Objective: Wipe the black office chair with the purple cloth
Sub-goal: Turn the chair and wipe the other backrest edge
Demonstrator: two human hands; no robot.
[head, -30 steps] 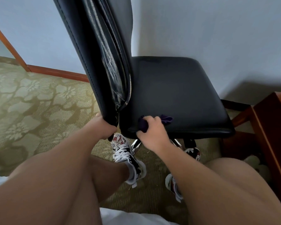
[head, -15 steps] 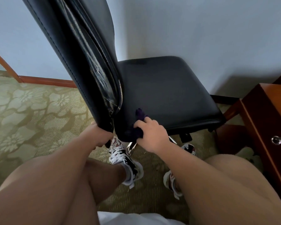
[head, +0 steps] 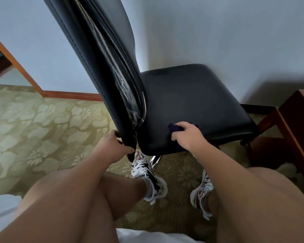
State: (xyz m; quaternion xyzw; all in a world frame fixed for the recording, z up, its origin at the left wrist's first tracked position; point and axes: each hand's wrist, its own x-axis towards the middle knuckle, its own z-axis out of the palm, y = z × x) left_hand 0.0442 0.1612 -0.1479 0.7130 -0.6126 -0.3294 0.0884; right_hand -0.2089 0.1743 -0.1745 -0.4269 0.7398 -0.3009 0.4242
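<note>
The right grip point(head: 186, 135) is clamped on the crumpled purple cloth point(head: 173, 128), pressing it to the padded seat of the black leather-look office chair point(head: 191, 99) at the seat's 7 o'clock corner. The left grip point(head: 116, 146) is curled round the bottom of the tall backrest point(head: 98, 58), steadying it. The seat wipe looks underway; next likely calls for sweeping towards 12 o'clock. At 3 o'clock a reddish wooden cabinet point(head: 298, 120); its contents are hidden.
</note>
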